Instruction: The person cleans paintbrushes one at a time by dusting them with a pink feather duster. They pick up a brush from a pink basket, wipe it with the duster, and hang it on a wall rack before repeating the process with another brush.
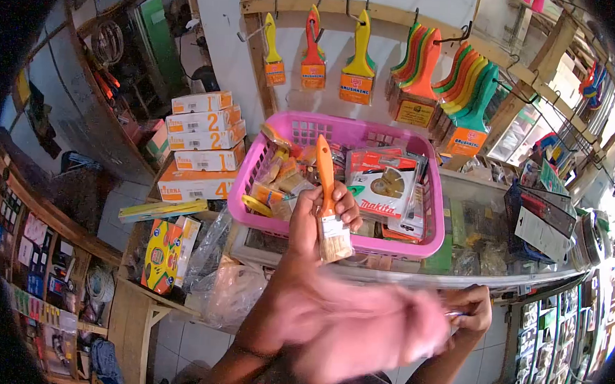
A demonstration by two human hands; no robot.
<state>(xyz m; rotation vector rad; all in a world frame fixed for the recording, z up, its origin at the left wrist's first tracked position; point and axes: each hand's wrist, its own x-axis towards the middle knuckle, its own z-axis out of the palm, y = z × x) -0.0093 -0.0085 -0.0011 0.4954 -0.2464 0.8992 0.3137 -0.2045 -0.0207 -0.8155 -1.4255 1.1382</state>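
My left hand (308, 223) is closed around a paintbrush (325, 168) with an orange handle, its pale bristles pointing down, in front of the pink basket (332, 245). A pink cloth (363, 327), smeared by motion, spreads below the brush across my left forearm. Its right end meets my right hand (474, 308), whose fingers are closed on it; a small shiny spot shows at those fingers. The basket holds several paintbrushes (291, 181) on its left side and a Makita blade pack (384, 185) on its right.
The basket stands on a glass counter (380, 272). Stacked orange-and-white boxes (201, 160) and a yellow-red pack (167, 254) are on the left. Paintbrushes (358, 55) hang from a wooden rail (393, 23) above. Packaged goods (546, 215) lie on the counter's right end.
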